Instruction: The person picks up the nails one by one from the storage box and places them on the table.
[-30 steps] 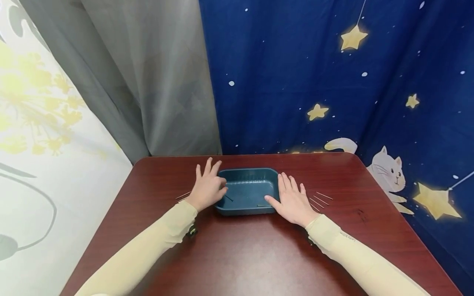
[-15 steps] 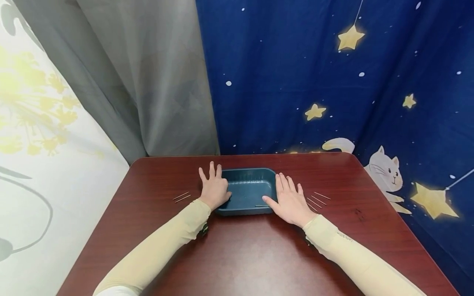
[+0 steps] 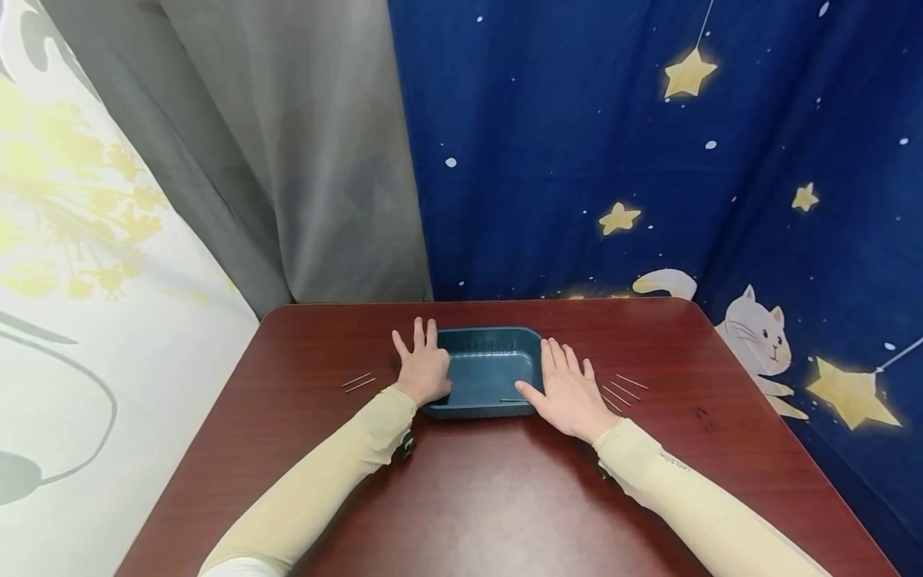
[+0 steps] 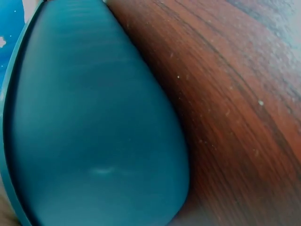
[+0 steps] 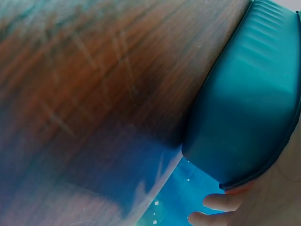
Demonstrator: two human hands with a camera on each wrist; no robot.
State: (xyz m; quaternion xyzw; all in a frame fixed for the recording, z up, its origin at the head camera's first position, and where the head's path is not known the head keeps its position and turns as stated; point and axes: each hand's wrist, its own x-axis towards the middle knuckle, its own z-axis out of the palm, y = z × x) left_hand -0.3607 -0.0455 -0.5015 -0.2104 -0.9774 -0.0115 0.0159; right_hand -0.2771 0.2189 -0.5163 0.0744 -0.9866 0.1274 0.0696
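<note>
A dark teal plastic tray (image 3: pixel 490 369) stands near the far side of the table. My left hand (image 3: pixel 424 373) reaches over its left end, thumb and index finger bent down inside and the other fingers spread. What lies between thumb and index finger is hidden. My right hand (image 3: pixel 573 397) rests on the tray's right end with straight fingers, its thumb over the inside. A thin nail-like pin (image 3: pixel 512 400) lies in the tray near that thumb. In the right wrist view, fingers (image 5: pixel 221 202) extend past the tray's rim. The left wrist view shows the tray's side (image 4: pixel 99 117).
Two thin metal pins (image 3: pixel 359 386) lie on the table left of the tray. Several similar pins (image 3: pixel 623 391) lie right of it. The reddish-brown wooden table (image 3: pixel 476 497) ends at a back edge, before grey and blue curtains (image 3: pixel 548 160).
My left hand has shifted right and lower at the tray's left end. The dark pin seen by its fingertips one second ago is now out of sight. The right hand stays in place.
</note>
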